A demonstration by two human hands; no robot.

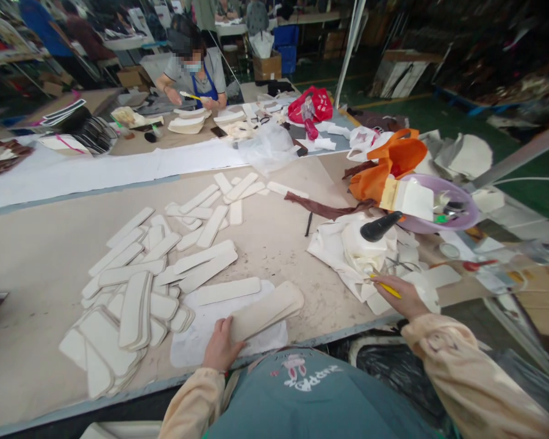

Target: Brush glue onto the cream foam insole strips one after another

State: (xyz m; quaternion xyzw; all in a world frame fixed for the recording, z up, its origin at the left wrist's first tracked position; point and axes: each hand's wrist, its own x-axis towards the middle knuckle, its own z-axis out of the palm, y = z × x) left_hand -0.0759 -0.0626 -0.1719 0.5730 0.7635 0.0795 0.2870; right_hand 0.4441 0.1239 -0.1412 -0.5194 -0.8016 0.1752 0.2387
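My left hand is at the near edge of the table, thumb and fingers around the left end of an off-white, round-ended strip. This strip lies fanned over others on a white sheet. My right hand grips a brush with a yellow handle. The brush's tip is down at a whitish, crusted container, and its bristles are hard to make out. A dark, tapered object lies across the container's top. White cloth is bunched beneath it.
Many loose off-white strips are heaped on the left. At right stand a purple basin and an orange bag; scissors lie near my right hand. A co-worker works across the table with a brush. A metal post rises at right.
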